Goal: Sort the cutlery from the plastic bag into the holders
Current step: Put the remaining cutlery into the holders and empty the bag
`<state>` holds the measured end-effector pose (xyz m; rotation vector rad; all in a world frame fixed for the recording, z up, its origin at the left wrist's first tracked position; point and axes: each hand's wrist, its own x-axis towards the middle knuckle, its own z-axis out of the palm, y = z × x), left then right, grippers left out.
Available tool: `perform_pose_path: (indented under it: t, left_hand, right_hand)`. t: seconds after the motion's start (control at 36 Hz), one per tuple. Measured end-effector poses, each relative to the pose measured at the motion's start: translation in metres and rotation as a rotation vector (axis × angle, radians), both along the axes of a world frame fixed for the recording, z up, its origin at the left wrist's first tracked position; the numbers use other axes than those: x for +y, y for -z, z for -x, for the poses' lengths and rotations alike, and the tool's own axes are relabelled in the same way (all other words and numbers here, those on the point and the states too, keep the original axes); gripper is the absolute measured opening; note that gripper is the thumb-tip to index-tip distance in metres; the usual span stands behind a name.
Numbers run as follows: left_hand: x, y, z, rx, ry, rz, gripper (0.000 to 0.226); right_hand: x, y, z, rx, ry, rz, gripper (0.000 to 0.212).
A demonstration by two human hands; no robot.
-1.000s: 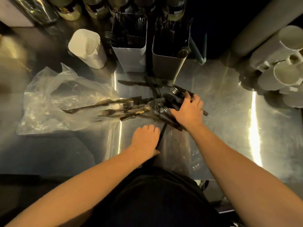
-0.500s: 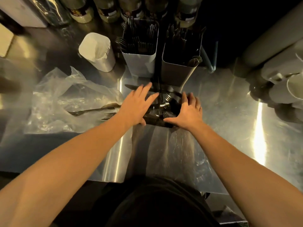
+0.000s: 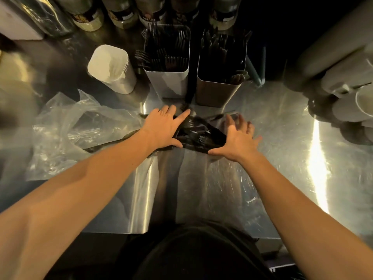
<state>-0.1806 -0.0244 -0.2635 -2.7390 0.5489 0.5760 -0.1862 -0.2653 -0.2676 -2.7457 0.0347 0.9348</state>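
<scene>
Both flat, spread hands — left hand [image 3: 163,127], right hand [image 3: 238,138] — corral the cutlery pile [image 3: 198,134] (ungripped), so pieces may skid off sideways.

Dim room; a steel counter [image 3: 262,178] catches warm light streaks.

The counter [image 3: 232,184] is brushed, glossy metal with fine scratches. Left of it lies a clear, crinkled plastic bag [image 3: 66,134]. Behind stand two smooth metal holders [image 3: 169,83], with dark, shiny cutlery [image 3: 196,132] before them.
</scene>
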Motion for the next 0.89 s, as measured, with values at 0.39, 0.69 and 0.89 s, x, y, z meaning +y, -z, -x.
perform_pose_path:
  t: [0.39, 0.69, 0.89]
  left_hand:
    - [0.003, 0.01, 0.007, 0.181, -0.402, 0.515, 0.056]
    - [-0.001, 0.009, -0.001, 0.154, -0.512, 0.675, 0.091]
    - [0.005, 0.008, 0.007, 0.145, -0.476, 0.626, 0.083]
  right_hand:
    - [0.025, 0.028, 0.042, -0.25, 0.117, -0.169, 0.075]
    - [0.017, 0.033, 0.042, -0.398, 0.103, -0.303, 0.065]
    - [0.012, 0.041, 0.049, -0.382, 0.278, -0.177, 0.049]
